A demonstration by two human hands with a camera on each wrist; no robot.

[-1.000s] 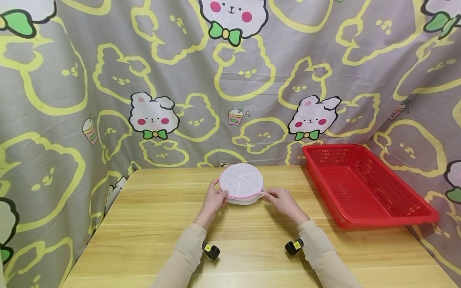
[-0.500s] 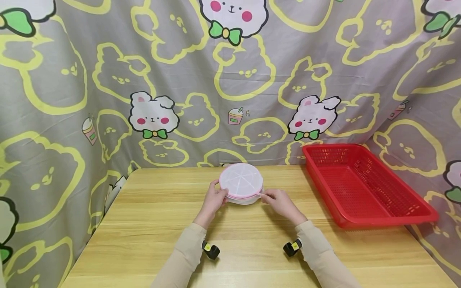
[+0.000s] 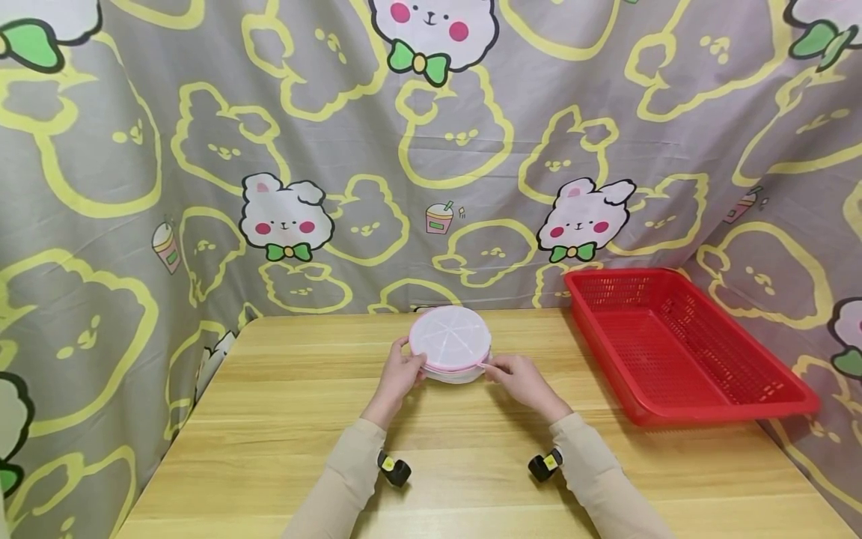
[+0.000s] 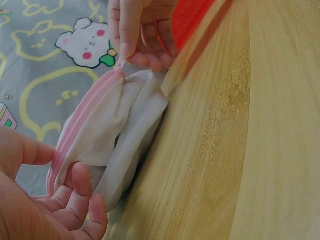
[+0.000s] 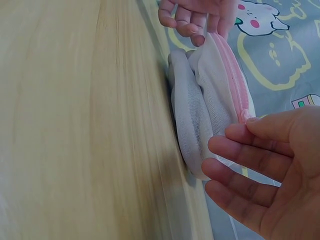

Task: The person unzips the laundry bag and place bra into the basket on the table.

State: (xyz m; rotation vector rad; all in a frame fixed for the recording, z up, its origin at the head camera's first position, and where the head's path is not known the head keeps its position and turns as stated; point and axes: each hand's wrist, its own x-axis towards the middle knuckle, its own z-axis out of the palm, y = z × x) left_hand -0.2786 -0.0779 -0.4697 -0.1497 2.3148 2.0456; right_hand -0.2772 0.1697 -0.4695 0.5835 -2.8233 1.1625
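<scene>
A round white mesh laundry bag (image 3: 450, 337) with a pink zipper (image 5: 234, 75) round its top edge sits near the back of the table. My left hand (image 3: 402, 372) pinches the bag's left rim, thumb on top. At the front right, my right hand (image 3: 524, 379) pinches the pink zipper pull (image 5: 245, 116) between thumb and index finger; its other fingers are loosely bent. In the left wrist view, the soft mesh side (image 4: 132, 130) sags in folds below the zipper. What the bag may contain is hidden.
A red perforated plastic basket (image 3: 673, 352) stands at the right of the wooden table (image 3: 471, 479). Behind and at both sides hangs a grey curtain (image 3: 377, 150) with yellow outlines and rabbit faces. Black wrist cameras (image 3: 394, 470) are strapped to both forearms.
My right hand has moved slightly left along the front edge of the laundry bag, with the zipper pull between its fingers. The left hand stays at the rim.
</scene>
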